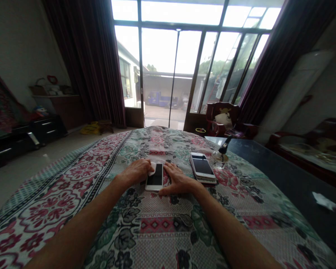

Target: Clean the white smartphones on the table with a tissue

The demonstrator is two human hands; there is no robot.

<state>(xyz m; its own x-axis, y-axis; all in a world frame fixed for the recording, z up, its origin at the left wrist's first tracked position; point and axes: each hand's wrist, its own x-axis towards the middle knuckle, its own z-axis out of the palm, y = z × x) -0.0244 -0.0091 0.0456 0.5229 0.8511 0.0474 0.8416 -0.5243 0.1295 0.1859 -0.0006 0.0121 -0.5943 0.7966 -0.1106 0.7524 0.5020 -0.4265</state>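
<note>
Forearms [85, 216] are extended over a floral tablecloth [156, 252], where a white phone [155, 179] is laid face up. A white wad [152, 169] is pinched by the left hand [136, 172] at the phone's upper left; its right edge is steadied by the right hand [179, 180], thumb and fingers parted. Stacked phones [203, 166] are placed further right, beside a glass bottle [218, 160].

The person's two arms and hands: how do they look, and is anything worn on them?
The left forearm and right forearm are bare, with no sleeve in view. No watch or bracelet shows. The left hand and right hand are ungloved.
</note>
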